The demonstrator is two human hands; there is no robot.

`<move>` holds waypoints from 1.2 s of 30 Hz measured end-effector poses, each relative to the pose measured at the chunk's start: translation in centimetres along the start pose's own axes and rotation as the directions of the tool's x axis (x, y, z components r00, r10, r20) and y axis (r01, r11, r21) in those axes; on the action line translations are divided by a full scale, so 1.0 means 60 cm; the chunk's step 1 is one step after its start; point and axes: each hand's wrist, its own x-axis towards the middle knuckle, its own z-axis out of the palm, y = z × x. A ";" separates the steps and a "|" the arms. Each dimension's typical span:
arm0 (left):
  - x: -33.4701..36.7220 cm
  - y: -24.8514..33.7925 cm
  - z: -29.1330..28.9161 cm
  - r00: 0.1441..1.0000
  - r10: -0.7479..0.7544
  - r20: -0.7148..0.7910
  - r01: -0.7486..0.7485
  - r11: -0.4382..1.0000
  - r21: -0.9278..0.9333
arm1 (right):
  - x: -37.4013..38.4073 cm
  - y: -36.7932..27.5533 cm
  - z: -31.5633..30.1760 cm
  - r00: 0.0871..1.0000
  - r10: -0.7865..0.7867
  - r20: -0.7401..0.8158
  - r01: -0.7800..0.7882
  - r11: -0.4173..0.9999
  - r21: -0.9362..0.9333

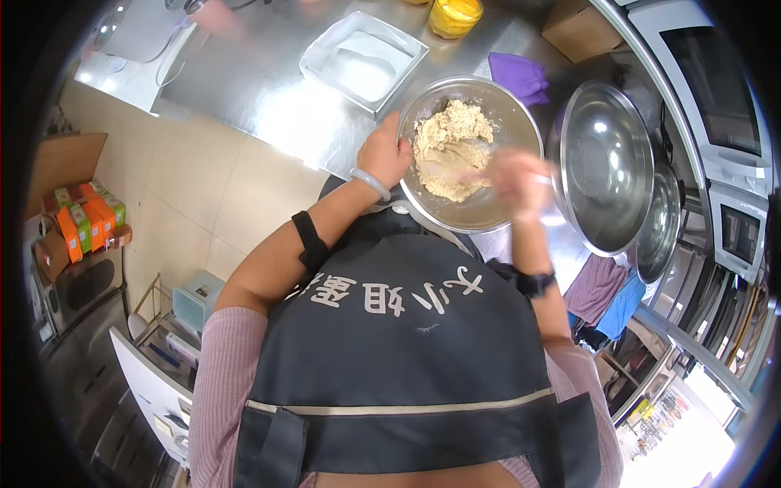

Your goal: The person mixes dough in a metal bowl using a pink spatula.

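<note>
A steel mixing bowl (521, 195) sits in front of me, tilted slightly toward me, with crumbly beige dough (455, 122) heaped inside. My left hand (386, 152) grips the bowl's left rim, thumb on the inner side and fingers outside. Over the bowl's right side, my right hand (519, 180) is closed and smeared by motion. From it a pale stirring tool (464, 176) reaches left into the dough; its exact kind is blurred.
Behind the bowl stand a white-lined square pan (362, 69) and a yellow jar (455, 18). A purple cloth (519, 79) lies by the rim. Large steel bowls (606, 167) stand close on the right, with hanging cloths (598, 289) below. The steel table (244, 81) extends left.
</note>
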 end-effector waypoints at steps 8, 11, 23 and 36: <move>0.003 -0.009 0.003 1.000 -0.015 0.007 0.015 1.000 -0.001 | 0.044 -0.071 -0.004 0.992 -0.087 0.091 0.059 0.960 0.274; 0.002 -0.009 0.006 1.000 0.024 0.004 -0.024 1.000 0.013 | 0.025 -0.013 0.005 0.998 -0.052 -0.022 0.055 0.983 0.172; 0.013 -0.003 -0.004 1.000 0.001 -0.025 -0.001 1.000 0.023 | -0.035 0.059 -0.016 0.999 0.001 0.051 -0.009 0.987 0.163; 0.015 0.003 -0.029 0.863 0.142 0.485 0.141 0.855 -0.499 | 0.002 -0.012 0.062 0.998 0.067 -0.003 -0.064 0.935 -0.348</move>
